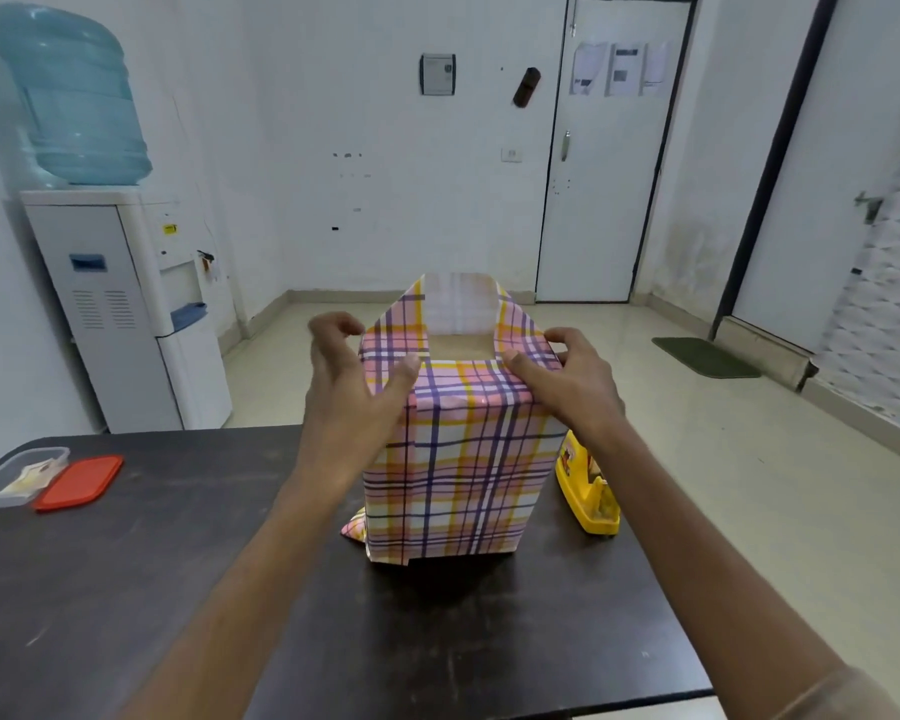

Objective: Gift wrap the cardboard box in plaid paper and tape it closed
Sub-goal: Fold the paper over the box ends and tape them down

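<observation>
A: What's the surface, and what's the room like?

B: A dark desk (126, 589), scuffed, in a white-walled room with a pale floor. A water dispenser (126, 304) carrying a blue bottle (74, 96) stands past the desk's far left corner, and there's a white door (609, 174) in the back wall with a green mat (705, 358) on the floor to its right.

A: And the cardboard box (461, 348)?

B: Upright near the desk's middle, its sides covered in plaid paper (458, 470). Only a brown patch of the top shows. The far flap stands up, white side toward the camera, and the side flaps are folded inward.

A: The hands?

B: The left hand (349, 376) cups the top left corner, thumb pressed on the paper, fingers curled at the side flap. The right hand (562, 376) grips the top right corner, thumb on top and fingers over the folded flap.

A: Anything else on the desk?

B: A clear container (17, 478) with a red lid (79, 483) just beside it, at the left edge. A yellow tape dispenser (591, 498) sits to the right of the box.

A: What's hard to see?

B: The dispenser is partly behind the box and the right forearm. The container's contents are unclear, the sheets on the door are unreadable, and the desk's near edge is cut off
</observation>
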